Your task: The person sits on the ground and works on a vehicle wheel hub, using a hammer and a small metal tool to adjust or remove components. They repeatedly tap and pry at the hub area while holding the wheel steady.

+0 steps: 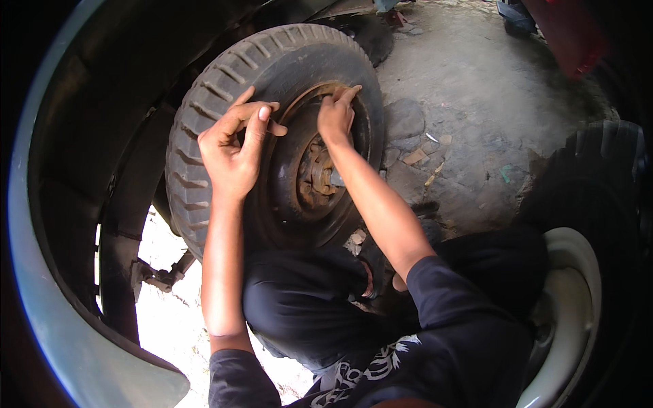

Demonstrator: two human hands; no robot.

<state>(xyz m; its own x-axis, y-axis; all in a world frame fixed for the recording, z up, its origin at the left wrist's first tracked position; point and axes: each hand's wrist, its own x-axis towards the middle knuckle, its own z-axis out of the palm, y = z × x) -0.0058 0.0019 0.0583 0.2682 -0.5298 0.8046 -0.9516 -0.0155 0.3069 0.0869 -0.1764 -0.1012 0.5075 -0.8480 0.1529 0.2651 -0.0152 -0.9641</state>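
Observation:
A large black tyre (272, 61) with chunky tread is mounted on a rusty, dirty wheel rim (286, 194) in front of me. My left hand (235, 146) is raised before the tyre's left side, its thumb pinched toward curled fingers. Whatever may be between those fingertips is too small to make out. At the upper right of the rim, my right hand (335, 119) reaches across with fingers stretched toward the edge where rim meets tyre. Inside the rim sits a rusty hub (316, 177) with bolts around it, partly behind my right forearm.
A curved pale fender (41, 258) sweeps around the left, with dark vehicle parts inside it. Rubble and scraps (416, 156) lie on the grey ground (469, 81) to the right. Another tyre (592, 177) stands in shadow at far right, near a cream-coloured round rim (578, 292).

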